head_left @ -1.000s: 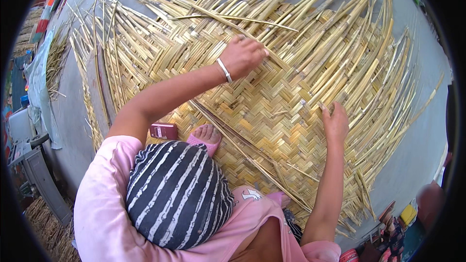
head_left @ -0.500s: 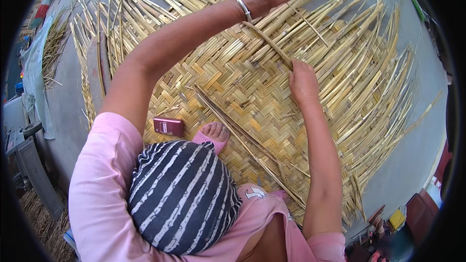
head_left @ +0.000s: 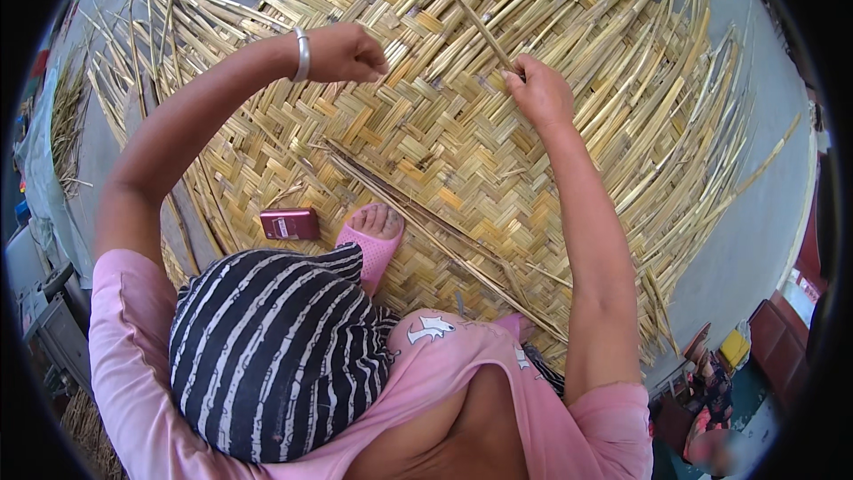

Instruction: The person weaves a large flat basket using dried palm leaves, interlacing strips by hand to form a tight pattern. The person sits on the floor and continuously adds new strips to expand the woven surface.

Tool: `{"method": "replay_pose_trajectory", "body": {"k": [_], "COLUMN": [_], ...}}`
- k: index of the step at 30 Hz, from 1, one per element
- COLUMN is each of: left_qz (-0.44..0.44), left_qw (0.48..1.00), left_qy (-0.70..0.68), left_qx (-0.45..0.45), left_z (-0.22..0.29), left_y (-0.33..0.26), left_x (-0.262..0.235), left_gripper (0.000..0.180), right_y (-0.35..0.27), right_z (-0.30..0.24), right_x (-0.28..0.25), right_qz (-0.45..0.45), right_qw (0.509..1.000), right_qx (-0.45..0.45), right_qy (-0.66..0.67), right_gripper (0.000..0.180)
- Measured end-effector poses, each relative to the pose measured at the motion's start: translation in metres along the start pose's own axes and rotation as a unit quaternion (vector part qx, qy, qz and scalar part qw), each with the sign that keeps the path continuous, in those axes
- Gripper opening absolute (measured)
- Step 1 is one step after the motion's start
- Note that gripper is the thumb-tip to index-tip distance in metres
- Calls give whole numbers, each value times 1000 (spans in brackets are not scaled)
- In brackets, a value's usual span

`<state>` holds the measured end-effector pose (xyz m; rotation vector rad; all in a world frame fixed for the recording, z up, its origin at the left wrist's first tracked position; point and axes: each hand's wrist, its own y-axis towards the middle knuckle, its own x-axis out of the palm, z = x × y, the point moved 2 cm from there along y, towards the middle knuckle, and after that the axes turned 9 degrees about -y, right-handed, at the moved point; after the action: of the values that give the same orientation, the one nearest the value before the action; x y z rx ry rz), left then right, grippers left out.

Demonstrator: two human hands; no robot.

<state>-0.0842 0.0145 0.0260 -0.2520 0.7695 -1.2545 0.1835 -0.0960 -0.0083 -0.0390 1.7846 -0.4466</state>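
My right hand (head_left: 540, 92) is closed around the near end of a long split reed (head_left: 462, 9). The reed slants up and left from it, past the picture's upper edge. Left of it and apart from the reed, my left hand (head_left: 346, 53), with a silver bangle at its wrist, is curled closed over the mat; whatever its fingers may hold is hidden or too small to make out. Beneath both hands spreads a woven reed mat (head_left: 382, 129) in a zigzag pattern. Loose unwoven reed ends (head_left: 640, 89) fan out along its far and right sides.
Several dark thin strips (head_left: 426, 227) lie across the mat. A dark red box-shaped object (head_left: 290, 224) sits beside my foot in a pink slipper (head_left: 373, 236). Grey floor (head_left: 755, 204) surrounds the mat; a pale plastic sheet (head_left: 44, 169) lies at far left.
My left hand has come away from the far reeds, moving left and nearer. My right hand keeps its hold on the reed, slightly farther up. The view has shifted a little.
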Motion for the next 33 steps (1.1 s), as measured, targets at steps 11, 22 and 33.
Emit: {"method": "replay_pose_trajectory", "body": {"k": [11,22,33], "left_qz": [190,50,-54], "left_qw": [980,930,920], "left_qy": [55,-363,-384], "left_qx": [-21,10,-62], "left_z": [67,68,83], "left_y": [183,194,183], "left_x": [7,23,26], "left_gripper": [58,39,31], "right_y": [-17,-34,-17], "right_z": [10,20,26], "right_x": [4,7,24], "right_qz": [122,209,202], "right_qw": [972,923,916], "right_qx": [133,142,151], "right_qy": [148,291,312], "right_gripper": [24,21,20]}}
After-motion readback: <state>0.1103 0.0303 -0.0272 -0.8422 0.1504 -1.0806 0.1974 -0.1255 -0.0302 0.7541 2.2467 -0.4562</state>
